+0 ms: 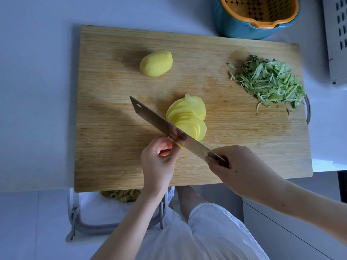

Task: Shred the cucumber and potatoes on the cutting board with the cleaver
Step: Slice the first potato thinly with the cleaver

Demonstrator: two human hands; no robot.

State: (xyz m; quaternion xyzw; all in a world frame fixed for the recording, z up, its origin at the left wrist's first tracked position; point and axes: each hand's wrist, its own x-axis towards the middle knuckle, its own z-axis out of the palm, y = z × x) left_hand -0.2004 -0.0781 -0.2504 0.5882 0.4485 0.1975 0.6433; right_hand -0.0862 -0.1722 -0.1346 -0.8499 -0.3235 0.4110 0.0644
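On the wooden cutting board (112, 156) lies a fanned row of thin yellow potato slices (187, 117) near the middle. A whole peeled potato (156, 63) sits further back on the left. Shredded cucumber (270, 81) is piled at the board's right end. My right hand (236, 166) grips the handle of the cleaver (159, 121), whose blade runs diagonally across the near end of the slices. My left hand (159, 158) is curled against the blade's left face, its fingers pinching a small remaining end piece of potato (180, 145).
A teal bowl with an orange colander insert (259, 14) stands behind the board at the right. A grey perforated rack (338, 40) is at the far right. Below the counter edge hangs a bin with peelings (122, 196). White counter surrounds the board.
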